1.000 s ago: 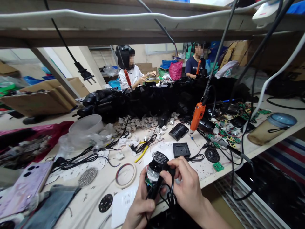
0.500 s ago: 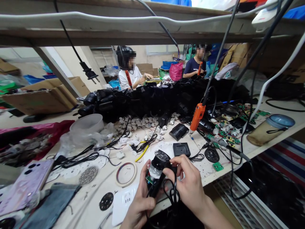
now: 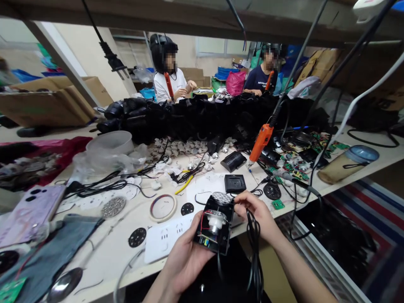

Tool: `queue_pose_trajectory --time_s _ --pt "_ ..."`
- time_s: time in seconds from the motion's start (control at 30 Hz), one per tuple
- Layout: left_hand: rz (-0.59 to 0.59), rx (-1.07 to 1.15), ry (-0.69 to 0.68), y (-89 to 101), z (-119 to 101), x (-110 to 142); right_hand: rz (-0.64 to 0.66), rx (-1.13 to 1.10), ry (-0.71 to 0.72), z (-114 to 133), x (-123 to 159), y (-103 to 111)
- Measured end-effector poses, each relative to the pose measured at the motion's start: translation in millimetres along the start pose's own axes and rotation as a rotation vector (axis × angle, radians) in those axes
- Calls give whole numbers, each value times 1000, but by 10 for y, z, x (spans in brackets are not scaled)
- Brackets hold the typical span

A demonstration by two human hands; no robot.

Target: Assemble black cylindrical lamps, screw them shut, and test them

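Observation:
My left hand point(image 3: 192, 252) cradles an open black plastic housing point(image 3: 226, 240) from the left and below. Inside it sit a white round motor part point(image 3: 216, 221), red wires and a small circuit board point(image 3: 203, 241). At the housing's far end is a round perforated grille point(image 3: 221, 198). My right hand point(image 3: 252, 208) is closed at the upper right edge of the housing, its fingers curled around a black cable point(image 3: 255, 248) whose bundled loops hang below. The fingertips partly hide what they pinch.
An orange electric screwdriver point(image 3: 262, 141) hangs ahead. A white socket plate point(image 3: 167, 235), tape roll point(image 3: 163, 208) and perforated black discs point(image 3: 137, 237) lie left. Black parts point(image 3: 189, 118) are heaped at the back; a bottle point(image 3: 347, 165) lies right. Two people sit across.
The housing has turned so its open inside faces me. My right hand has shifted to its right edge, and the cable bundle now hangs lower. The view has tilted down slightly.

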State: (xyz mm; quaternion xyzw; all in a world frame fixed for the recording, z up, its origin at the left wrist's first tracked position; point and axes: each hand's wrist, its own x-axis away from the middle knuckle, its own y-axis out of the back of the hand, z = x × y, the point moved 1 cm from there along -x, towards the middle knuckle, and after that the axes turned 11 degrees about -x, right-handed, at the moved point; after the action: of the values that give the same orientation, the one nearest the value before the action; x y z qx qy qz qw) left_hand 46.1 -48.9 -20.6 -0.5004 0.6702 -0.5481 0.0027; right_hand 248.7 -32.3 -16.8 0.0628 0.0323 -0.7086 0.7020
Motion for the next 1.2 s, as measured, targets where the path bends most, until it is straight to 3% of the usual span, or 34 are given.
queue_pose_trajectory --time_s 0.2,0.4,0.57,0.77,1.0,1.2 --pt "55 -25 -68 192 87 172 175 21 -76 -83 4 167" --pt "84 -139 -9 330 282 330 131 68 -108 -179 -39 288" --pt "185 -218 166 331 615 395 101 76 -96 -214 -84 351" --pt "173 -288 400 331 829 219 144 224 36 -189 -191 270" --pt "75 -332 526 357 962 -142 288 524 236 -9 -253 129" --pt "30 -290 608 379 1059 -308 312 607 348 -90 -201 60"
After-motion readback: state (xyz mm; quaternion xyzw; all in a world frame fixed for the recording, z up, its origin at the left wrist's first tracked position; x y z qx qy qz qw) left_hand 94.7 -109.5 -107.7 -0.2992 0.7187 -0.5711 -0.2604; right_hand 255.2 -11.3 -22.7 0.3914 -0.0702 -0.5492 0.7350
